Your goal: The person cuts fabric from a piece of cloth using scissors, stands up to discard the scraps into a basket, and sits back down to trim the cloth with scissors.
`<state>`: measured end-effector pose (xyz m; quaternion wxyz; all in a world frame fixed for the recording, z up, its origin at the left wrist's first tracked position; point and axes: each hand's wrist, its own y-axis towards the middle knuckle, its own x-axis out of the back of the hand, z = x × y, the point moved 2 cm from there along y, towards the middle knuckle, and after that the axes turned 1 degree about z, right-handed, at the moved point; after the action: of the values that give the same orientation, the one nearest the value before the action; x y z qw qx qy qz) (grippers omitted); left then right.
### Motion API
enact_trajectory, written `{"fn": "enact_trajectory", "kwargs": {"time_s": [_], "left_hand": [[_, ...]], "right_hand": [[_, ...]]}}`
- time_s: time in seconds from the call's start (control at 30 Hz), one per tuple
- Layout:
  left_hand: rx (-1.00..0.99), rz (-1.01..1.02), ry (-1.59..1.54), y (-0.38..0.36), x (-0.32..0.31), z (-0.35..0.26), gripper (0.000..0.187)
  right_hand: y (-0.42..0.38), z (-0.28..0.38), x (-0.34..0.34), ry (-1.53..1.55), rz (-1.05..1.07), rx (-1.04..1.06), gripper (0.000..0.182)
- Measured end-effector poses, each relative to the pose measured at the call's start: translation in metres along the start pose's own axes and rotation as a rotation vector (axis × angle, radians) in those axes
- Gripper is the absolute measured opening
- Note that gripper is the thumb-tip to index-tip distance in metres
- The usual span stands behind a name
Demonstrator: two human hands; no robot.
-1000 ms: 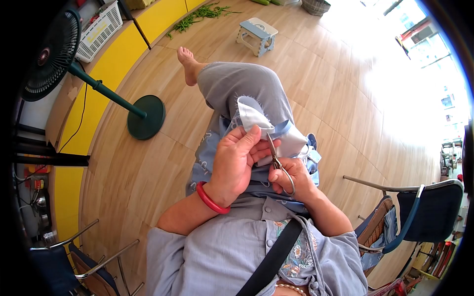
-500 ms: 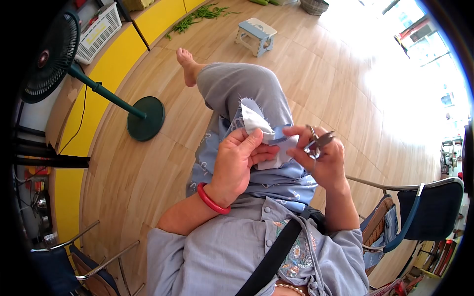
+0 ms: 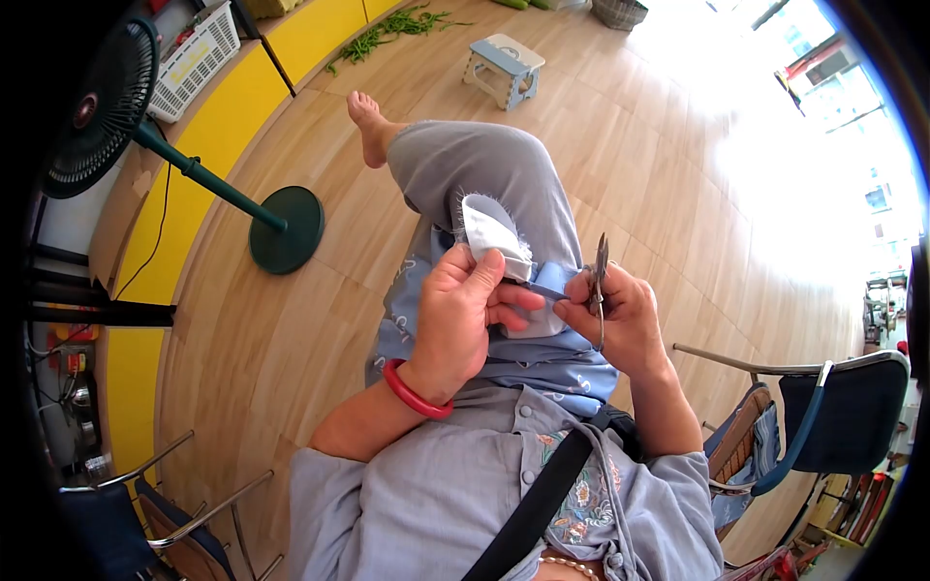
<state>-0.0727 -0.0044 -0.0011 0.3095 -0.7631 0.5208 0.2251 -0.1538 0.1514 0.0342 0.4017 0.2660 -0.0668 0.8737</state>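
A white and grey cloth piece (image 3: 492, 230) with frayed edges rises above my lap, pinched between the thumb and fingers of my left hand (image 3: 463, 308). A red bangle (image 3: 415, 391) circles that wrist. My right hand (image 3: 620, 315) holds small metal scissors (image 3: 602, 266), their blades pointing up and away from me. The same hand's thumb and forefinger pinch a blue strip of fabric (image 3: 552, 283) that stretches towards my left hand. Patterned blue cloth (image 3: 542, 372) lies across my lap under both hands.
A green standing fan (image 3: 287, 230) is at the left beside yellow cabinets (image 3: 218, 126). A small step stool (image 3: 505, 60) stands ahead, with green vegetables (image 3: 373, 41) on the floor to its left. Folding chairs are at the right (image 3: 843, 412) and lower left (image 3: 107, 523).
The scissors have swung to point upwards in my right hand, which sits slightly lower and further left. The frayed cloth has tilted a little left with my left hand.
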Motion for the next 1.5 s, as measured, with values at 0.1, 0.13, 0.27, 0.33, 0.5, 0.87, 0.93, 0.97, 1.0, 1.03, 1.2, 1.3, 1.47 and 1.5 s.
{"fn": "enact_trajectory", "kwargs": {"time_s": [0.1, 0.13, 0.27, 0.33, 0.5, 0.87, 0.93, 0.97, 1.0, 1.03, 1.2, 1.3, 1.47, 1.5], "left_hand": [[0.029, 0.008, -0.039, -0.001, -0.003, 0.002, 0.021], [0.033, 0.011, -0.033, -0.001, -0.004, 0.003, 0.022], [0.062, 0.021, -0.057, -0.001, -0.004, 0.003, 0.023], [0.066, 0.026, -0.07, -0.001, -0.005, 0.002, 0.023], [0.056, 0.011, -0.09, -0.001, -0.006, 0.001, 0.024], [0.074, 0.026, -0.094, 0.002, -0.005, 0.001, 0.024], [0.074, 0.024, -0.099, 0.002, -0.006, 0.001, 0.024], [0.076, 0.024, -0.103, 0.002, -0.006, 0.001, 0.024], [0.078, 0.024, -0.104, 0.003, -0.006, 0.002, 0.024], [0.079, 0.028, -0.108, 0.003, -0.006, 0.002, 0.025], [0.075, 0.03, -0.117, 0.003, -0.005, 0.002, 0.025], [0.074, 0.029, -0.116, 0.004, -0.005, 0.002, 0.024], [0.07, 0.024, -0.129, 0.004, -0.006, 0.002, 0.024], [0.071, 0.025, -0.128, 0.004, -0.006, 0.002, 0.024]], "right_hand": [[-0.002, -0.006, -0.002, 0.11, -0.005, -0.105, 0.022], [-0.003, -0.008, -0.002, 0.116, 0.0, -0.166, 0.021], [-0.002, -0.013, -0.004, 0.129, 0.028, -0.252, 0.021], [-0.004, -0.021, -0.005, 0.21, -0.065, -0.214, 0.026], [-0.014, -0.01, 0.018, 0.377, -0.296, 0.067, 0.049], [-0.042, -0.011, -0.025, 0.674, 0.422, -0.407, 0.059], [-0.041, -0.012, -0.026, 0.671, 0.432, -0.431, 0.059], [-0.04, -0.013, -0.025, 0.647, 0.452, -0.429, 0.06], [-0.04, -0.014, -0.026, 0.624, 0.471, -0.428, 0.061], [-0.04, -0.016, -0.026, 0.623, 0.471, -0.43, 0.061], [-0.04, -0.016, -0.03, 0.65, 0.418, -0.421, 0.058], [-0.04, -0.017, -0.03, 0.649, 0.411, -0.428, 0.057], [-0.04, -0.017, -0.029, 0.65, 0.424, -0.413, 0.057], [-0.04, -0.017, -0.028, 0.639, 0.442, -0.412, 0.057]]}}
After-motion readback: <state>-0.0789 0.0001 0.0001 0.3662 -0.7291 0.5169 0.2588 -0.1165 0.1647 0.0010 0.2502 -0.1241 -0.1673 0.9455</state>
